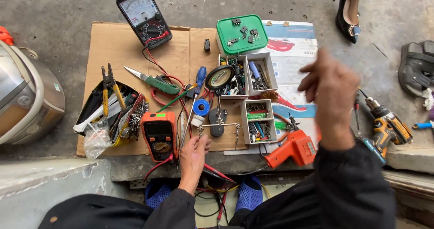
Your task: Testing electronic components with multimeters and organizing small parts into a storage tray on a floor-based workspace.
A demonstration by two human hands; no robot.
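My left hand (193, 155) rests at the near edge of the cardboard sheet (110, 48), fingers touching the crossbar of a helping-hand stand with a magnifier (219, 77), right beside an orange digital multimeter (159, 135). My right hand (329, 88) is raised in the air above the small white parts boxes (258, 116), blurred, with fingers loosely curled; nothing shows in it. An orange soldering gun (294, 148) lies just below it.
An analog multimeter (144, 16) stands at the back, a green lid (242, 33) with small components beside it. A tool pouch with pliers (110, 107), a green-handled knife (156, 82), a blue screwdriver (199, 80), a cordless drill (389, 125), shoes (349, 12) and a rice cooker (27, 98) surround the work area.
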